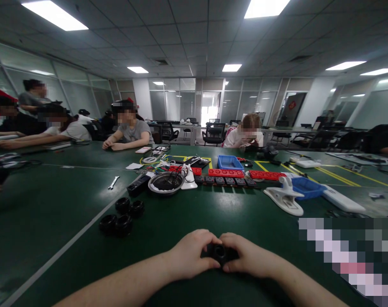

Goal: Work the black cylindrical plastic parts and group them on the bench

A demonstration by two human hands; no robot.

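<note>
Near the table's front edge, a small black ring-shaped part (219,251) with a round opening sits between my two hands. My left hand (194,251) pinches it from the left, thumb below and fingers above. From the other side my right hand (243,253) closes on the same part, fingertips almost meeting the left ones. The palms hide much of its sides. Farther left on the green tabletop stand several similar black rings (123,224) in a loose cluster.
Beyond my hands lie a wrench (113,183), a metal bowl (166,184) of dark pieces, red socket strips (225,172), a white clamp-like stand (286,196) and blue trays (229,162). People sit across the table (69,221) and at its left.
</note>
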